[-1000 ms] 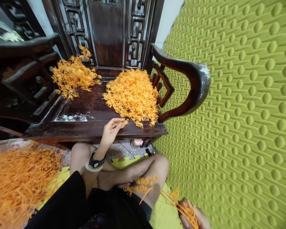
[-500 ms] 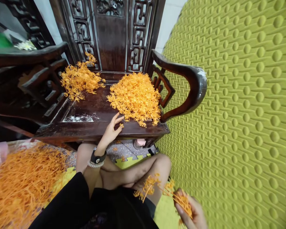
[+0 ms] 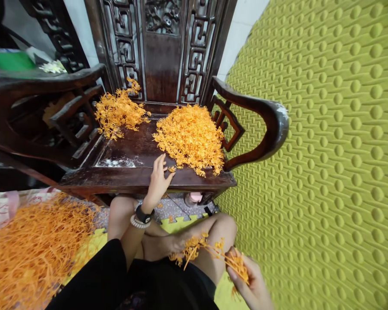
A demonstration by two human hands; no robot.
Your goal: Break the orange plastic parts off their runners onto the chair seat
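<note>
My left hand (image 3: 159, 178) rests on the front edge of the dark wooden chair seat (image 3: 129, 150), fingers spread and holding nothing, beside one loose orange piece (image 3: 171, 169). Just right of it lies a big pile of small orange plastic pieces (image 3: 190, 137). A second, smaller orange pile (image 3: 119, 112) sits at the seat's back left. My right hand (image 3: 250, 284) is low at the bottom edge, closed around a bunch of orange plastic sprigs (image 3: 207, 252) that fans out over my knee.
A large heap of orange plastic stalks (image 3: 32, 249) lies on the floor at left. The chair's curved armrest (image 3: 261, 118) juts out at right. A green bumpy mat (image 3: 326, 150) fills the right side. My crossed legs sit below the seat.
My left hand let go of the small orange piece at the pile's edge and spread open on the seat. My right hand rose with its bunch into view.
</note>
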